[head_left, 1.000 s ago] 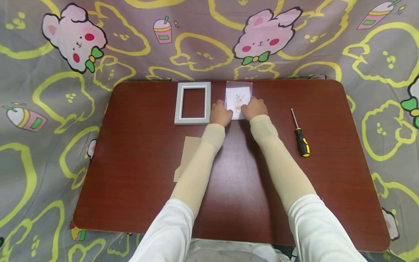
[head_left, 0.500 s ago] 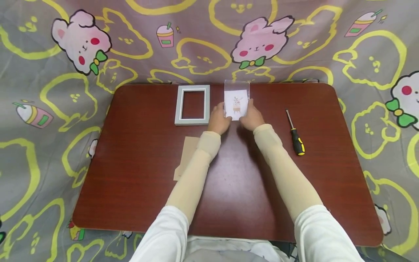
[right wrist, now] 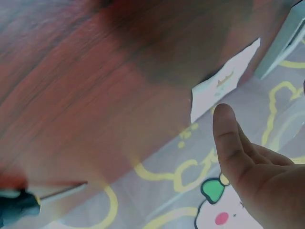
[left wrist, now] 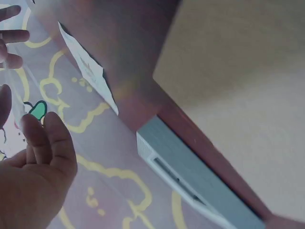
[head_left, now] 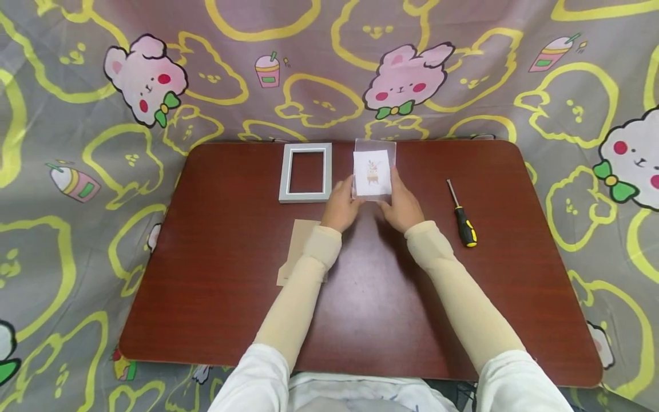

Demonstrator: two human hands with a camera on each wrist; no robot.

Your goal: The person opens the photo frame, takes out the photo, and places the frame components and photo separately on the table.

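Observation:
My left hand (head_left: 341, 206) and right hand (head_left: 404, 205) hold a clear rectangular sheet (head_left: 374, 145) by its two sides, raised off the table. Under it, seen through it in the head view, lies a white paper picture (left wrist: 88, 69) with a small plant drawing. Both wrist views show the paper flat on the table, apart from the hands. In the left wrist view the left fingers (left wrist: 40, 138) pinch the sheet's edge. The right thumb (right wrist: 228, 126) points up in the right wrist view; its contact with the sheet is hard to see there.
A grey photo frame (head_left: 285, 171) lies left of the paper, near the far edge. Brown backing board (head_left: 297, 243) lies partly under my left forearm. A black and yellow screwdriver (head_left: 465, 226) lies to the right. Patterned cloth (head_left: 329, 51) hangs behind the table.
The clear sheet has come up off the paper picture, held between both hands. The hands have drawn slightly toward the body, and the head view has tilted upward.

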